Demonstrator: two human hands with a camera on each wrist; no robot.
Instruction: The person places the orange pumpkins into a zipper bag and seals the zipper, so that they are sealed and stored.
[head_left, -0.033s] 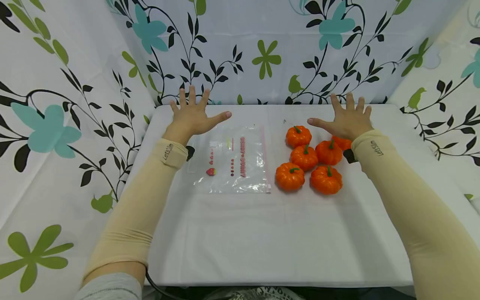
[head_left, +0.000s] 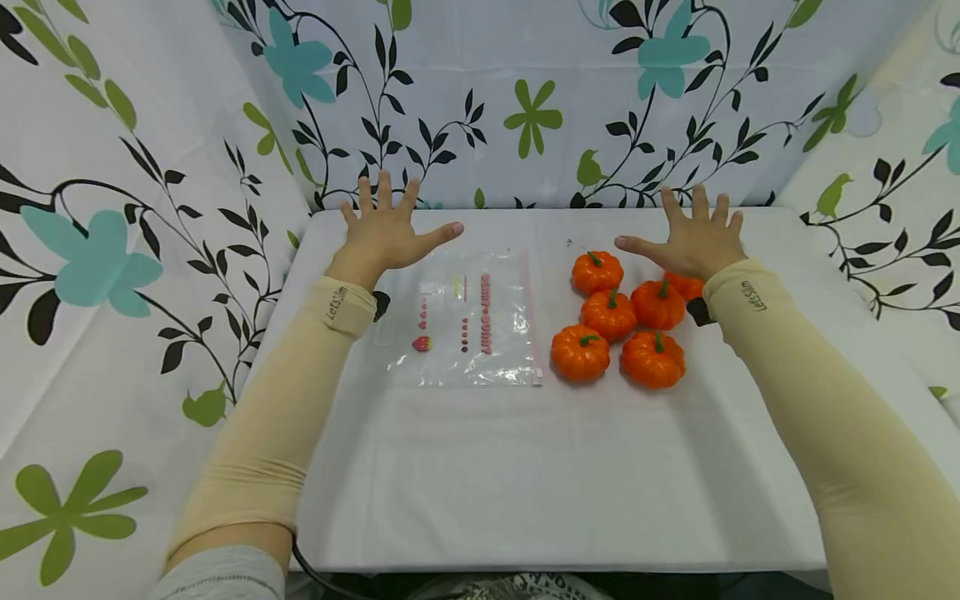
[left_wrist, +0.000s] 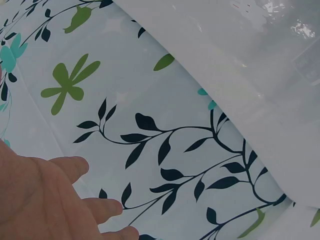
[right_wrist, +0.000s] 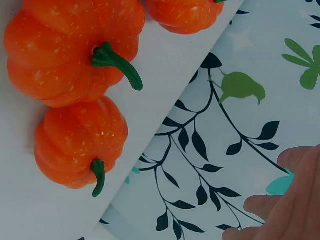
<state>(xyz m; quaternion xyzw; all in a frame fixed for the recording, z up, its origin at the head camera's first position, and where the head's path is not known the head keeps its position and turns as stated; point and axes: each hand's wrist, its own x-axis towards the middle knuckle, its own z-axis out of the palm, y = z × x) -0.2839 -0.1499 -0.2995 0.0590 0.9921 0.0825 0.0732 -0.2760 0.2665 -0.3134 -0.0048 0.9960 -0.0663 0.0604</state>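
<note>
My left hand [head_left: 386,232] is held out with fingers spread, nearest to a clear zip bag [head_left: 442,367] with red printed marks that lies flat on the white table. Nothing is in that hand; its fingers [left_wrist: 102,210] also show in the left wrist view. My right hand [head_left: 697,237], likewise spread and holding nothing, hovers beyond a cluster of small orange pumpkins. One pumpkin [head_left: 683,285] is partly hidden behind that hand and wrist. Others include a front pumpkin [head_left: 652,360], a left pumpkin [head_left: 580,353] and a back pumpkin [head_left: 597,272]. Two pumpkins look large in the right wrist view, with green stems [right_wrist: 117,65].
The white table [head_left: 555,483] has its far edge just below the hands. A patterned curtain [head_left: 465,75] with leaves and flowers stands behind it and along both sides. A black cable [head_left: 307,567] runs by the near left corner.
</note>
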